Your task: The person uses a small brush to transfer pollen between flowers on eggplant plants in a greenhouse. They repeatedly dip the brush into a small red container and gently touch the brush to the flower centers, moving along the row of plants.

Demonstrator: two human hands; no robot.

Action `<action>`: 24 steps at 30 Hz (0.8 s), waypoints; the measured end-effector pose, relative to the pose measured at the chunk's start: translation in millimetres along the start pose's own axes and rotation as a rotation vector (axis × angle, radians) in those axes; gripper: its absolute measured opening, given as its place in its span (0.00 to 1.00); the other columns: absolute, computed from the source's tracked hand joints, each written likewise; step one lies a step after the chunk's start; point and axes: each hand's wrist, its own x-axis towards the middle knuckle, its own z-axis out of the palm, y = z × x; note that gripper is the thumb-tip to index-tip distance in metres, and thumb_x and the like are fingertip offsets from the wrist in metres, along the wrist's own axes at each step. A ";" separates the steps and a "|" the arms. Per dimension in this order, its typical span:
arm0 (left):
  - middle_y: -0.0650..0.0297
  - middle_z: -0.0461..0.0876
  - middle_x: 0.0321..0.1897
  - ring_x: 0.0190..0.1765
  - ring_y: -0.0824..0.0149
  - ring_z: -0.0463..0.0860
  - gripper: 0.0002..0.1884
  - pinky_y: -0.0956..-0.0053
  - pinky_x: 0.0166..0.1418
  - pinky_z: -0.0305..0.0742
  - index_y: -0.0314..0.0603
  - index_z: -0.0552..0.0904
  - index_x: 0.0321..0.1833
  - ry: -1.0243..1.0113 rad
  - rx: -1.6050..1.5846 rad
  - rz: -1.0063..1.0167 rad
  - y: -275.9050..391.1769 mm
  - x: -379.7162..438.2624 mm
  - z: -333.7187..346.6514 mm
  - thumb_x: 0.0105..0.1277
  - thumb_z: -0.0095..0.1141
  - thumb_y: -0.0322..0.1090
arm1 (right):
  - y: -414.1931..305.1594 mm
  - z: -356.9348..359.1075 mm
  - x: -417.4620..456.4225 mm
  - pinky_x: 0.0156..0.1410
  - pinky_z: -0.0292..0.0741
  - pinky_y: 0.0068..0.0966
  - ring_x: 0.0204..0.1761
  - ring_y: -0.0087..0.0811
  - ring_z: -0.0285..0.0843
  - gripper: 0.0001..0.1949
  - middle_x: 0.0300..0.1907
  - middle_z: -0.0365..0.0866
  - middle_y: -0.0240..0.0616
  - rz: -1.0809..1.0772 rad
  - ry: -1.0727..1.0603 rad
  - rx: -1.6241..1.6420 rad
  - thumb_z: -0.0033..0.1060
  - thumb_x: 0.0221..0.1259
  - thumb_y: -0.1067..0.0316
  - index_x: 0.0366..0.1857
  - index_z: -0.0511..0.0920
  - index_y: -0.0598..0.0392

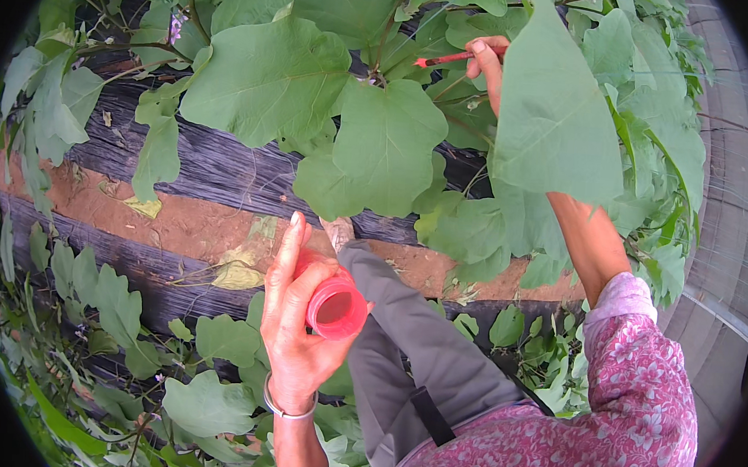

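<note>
My left hand [304, 307] is wrapped around a red plastic bottle [339, 306], its round open mouth facing up towards me. Among the foliage, my right hand [487, 69] grips a slim paintbrush [448, 59] with a red handle and a bright red tip. The tip points left, close to a leafy stem [388, 33]. A large green leaf [554, 116] covers much of my right hand and wrist. Below the brush, partly behind leaves, a small purple flower [366, 80] shows by the stem.
Broad-leaved plants, apparently eggplants, grow in rows on both sides. Black plastic mulch [223, 164] covers the beds, with a bare soil path [109, 208] between. Thin strings cross the foliage at the top. More purple blossoms [177, 24] hang at upper left. Grey sheeting [733, 161] lies along the right.
</note>
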 end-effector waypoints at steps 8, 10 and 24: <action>0.42 0.67 0.74 0.62 0.49 0.79 0.32 0.57 0.64 0.76 0.40 0.82 0.53 0.024 -0.031 -0.115 7.0 -0.6 -3.0 0.40 0.81 0.26 | -5.7 43.6 -44.1 0.59 0.72 0.33 0.49 0.37 0.80 0.12 0.44 0.87 0.32 -0.325 -0.236 -0.208 0.63 0.68 0.64 0.54 0.83 0.49; 0.42 0.67 0.74 0.63 0.48 0.79 0.33 0.56 0.64 0.76 0.40 0.81 0.55 0.032 -0.032 -0.131 0.2 -15.2 -2.7 0.40 0.81 0.25 | 7.6 71.2 -67.4 0.58 0.71 0.32 0.49 0.36 0.79 0.14 0.46 0.86 0.31 -0.417 -0.254 -0.251 0.65 0.66 0.64 0.55 0.82 0.46; 0.44 0.64 0.76 0.71 0.49 0.74 0.31 0.58 0.68 0.76 0.38 0.81 0.55 -0.145 -0.041 -0.143 -21.6 6.1 -7.0 0.46 0.80 0.32 | 51.1 118.2 -96.1 0.46 0.69 0.30 0.42 0.32 0.79 0.10 0.46 0.84 0.28 -0.283 -0.187 -0.489 0.63 0.67 0.65 0.50 0.82 0.44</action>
